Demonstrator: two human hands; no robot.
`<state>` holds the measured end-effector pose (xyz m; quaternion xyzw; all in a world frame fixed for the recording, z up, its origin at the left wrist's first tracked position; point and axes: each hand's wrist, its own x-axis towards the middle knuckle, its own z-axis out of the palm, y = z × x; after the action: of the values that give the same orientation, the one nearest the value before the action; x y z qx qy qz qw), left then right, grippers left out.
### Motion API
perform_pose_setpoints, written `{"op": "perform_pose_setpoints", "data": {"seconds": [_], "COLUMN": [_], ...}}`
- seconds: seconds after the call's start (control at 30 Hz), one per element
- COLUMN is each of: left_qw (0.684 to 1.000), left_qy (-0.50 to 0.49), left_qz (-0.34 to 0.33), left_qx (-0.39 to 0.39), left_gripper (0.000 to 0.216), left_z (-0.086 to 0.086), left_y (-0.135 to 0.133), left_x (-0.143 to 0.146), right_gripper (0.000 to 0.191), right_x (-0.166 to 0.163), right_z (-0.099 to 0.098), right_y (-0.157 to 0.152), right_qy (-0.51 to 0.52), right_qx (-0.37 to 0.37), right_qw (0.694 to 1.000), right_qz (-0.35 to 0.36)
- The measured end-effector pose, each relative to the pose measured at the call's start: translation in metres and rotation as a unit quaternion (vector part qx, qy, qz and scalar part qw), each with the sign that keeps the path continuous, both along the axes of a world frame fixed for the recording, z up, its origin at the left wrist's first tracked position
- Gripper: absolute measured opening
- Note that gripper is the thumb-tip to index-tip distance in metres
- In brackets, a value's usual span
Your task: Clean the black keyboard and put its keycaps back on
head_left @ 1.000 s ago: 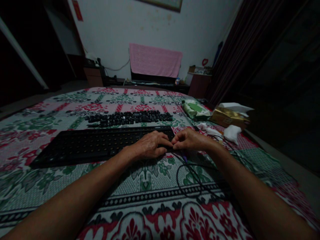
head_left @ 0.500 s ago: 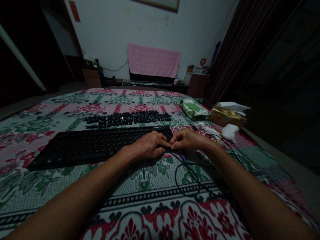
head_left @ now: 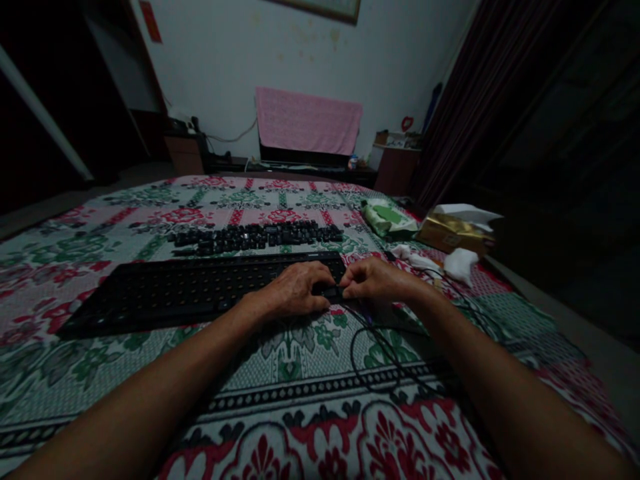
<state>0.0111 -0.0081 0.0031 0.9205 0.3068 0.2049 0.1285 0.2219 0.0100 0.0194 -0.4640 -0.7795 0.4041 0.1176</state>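
Note:
A black keyboard (head_left: 165, 287) lies across the patterned cloth, most of its key positions bare with small pale spots showing. My left hand (head_left: 300, 287) rests over its right part, index finger and thumb apart, with a black keycap (head_left: 331, 291) visible between them at the front right corner. Right beside that corner, my right hand (head_left: 370, 280) has thumb and index finger pinched together; whatever is in the pinch is too small and dark to make out. A row of loose black keycaps (head_left: 260, 236) lies behind the keyboard. Something purple (head_left: 367, 313) shows dimly below my right hand.
A black cable (head_left: 380, 343) loops on the cloth under my right forearm. To the right are a green-and-white wipes packet (head_left: 387, 219), a gold tissue box (head_left: 453, 232) and crumpled white tissue (head_left: 461, 265). A pink towel (head_left: 307, 120) hangs by the far wall.
My left index finger has drawn back from my right fingertips, uncovering the keycap at the corner. My right hand stays nearly in place, and the purple thing shows less.

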Motion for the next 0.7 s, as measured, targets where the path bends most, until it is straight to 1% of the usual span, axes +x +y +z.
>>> {"op": "perform_pose_setpoints", "data": {"seconds": [0.2, 0.47, 0.6, 0.7], "left_qw": [1.0, 1.0, 1.0, 0.999], "left_qy": [0.01, 0.014, 0.016, 0.033], "left_qz": [0.001, 0.008, -0.004, -0.028], "left_qx": [0.006, 0.014, 0.014, 0.033], "left_gripper": [0.029, 0.027, 0.031, 0.032], "left_z": [-0.0007, -0.002, -0.0009, 0.0019], "left_y": [0.0009, 0.0016, -0.0009, -0.004], "left_x": [0.0003, -0.0002, -0.0002, 0.0009], "right_gripper": [0.024, 0.023, 0.023, 0.024], "right_x": [0.0006, -0.0006, -0.0003, -0.0003], "right_z": [-0.0003, 0.0025, 0.0036, 0.0035], "right_y": [0.0066, 0.0036, 0.0031, 0.0028], "right_qy": [0.004, -0.001, -0.008, -0.007], "right_qx": [-0.028, -0.024, -0.031, -0.022], "right_qw": [1.0, 1.0, 0.999, 0.999], "right_qz": [0.01, 0.014, 0.023, 0.029]}}
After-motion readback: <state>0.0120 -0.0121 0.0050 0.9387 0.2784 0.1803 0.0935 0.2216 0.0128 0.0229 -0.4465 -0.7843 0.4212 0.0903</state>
